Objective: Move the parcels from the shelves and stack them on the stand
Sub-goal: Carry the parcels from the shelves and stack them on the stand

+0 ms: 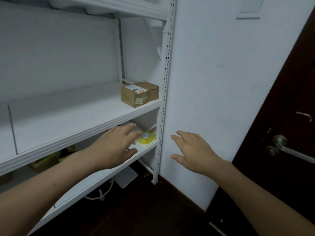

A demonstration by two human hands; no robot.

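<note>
- The middle shelf [81,128] of the white rack carries two brown cardboard parcels [134,97]. They touch each other at its right end, beside the perforated upright [164,103].
- The lower shelf [141,151] holds a yellow tape roll [144,137].
- The left hand [113,147] hovers before the lower shelf, below the parcels. Its fingers [130,127] are spread and relaxed, holding nothing.
- The right hand [196,150] is in front of the white wall [221,74], fingers [181,133] apart and empty.
- A dark door [281,108] with a metal handle [279,143] stands to the right.
</note>
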